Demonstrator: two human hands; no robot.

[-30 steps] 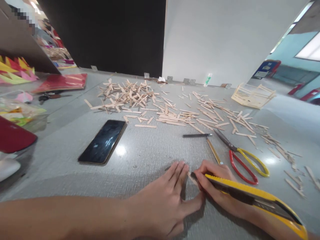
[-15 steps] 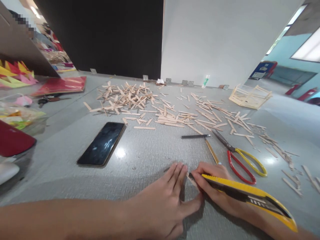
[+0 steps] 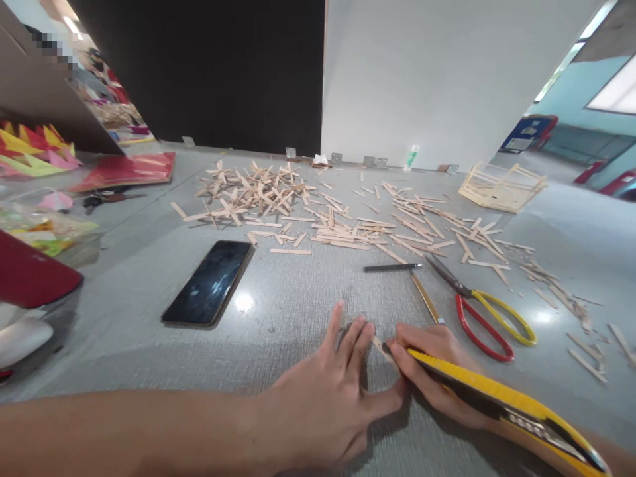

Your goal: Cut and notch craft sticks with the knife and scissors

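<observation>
My right hand (image 3: 434, 364) grips a yellow and black utility knife (image 3: 489, 396), its blade end down against a small wooden craft stick (image 3: 381, 350). My left hand (image 3: 325, 397) pins that stick to the table, fingertips at its far end and thumb near its close end. One left finger is lifted and spread from the others. Part of the stick is hidden by the hands. Just beyond my right hand lie scissors (image 3: 467, 291) with one red and one yellow handle, a brown-gold stick-like tool (image 3: 426, 298) and a slim black pen-like tool (image 3: 392, 267).
Loose craft sticks (image 3: 253, 192) are heaped and scattered across the grey table (image 3: 288, 298). A phone (image 3: 209, 283) lies to the left. Farther back are a glue stick (image 3: 411, 158) and a small wooden frame (image 3: 501, 187). A black and white panel (image 3: 397, 79) stands behind.
One left finger has risen and spread away from the others. The knife and right hand have shifted slightly rightward and down in view; the whole view has also moved a little.
</observation>
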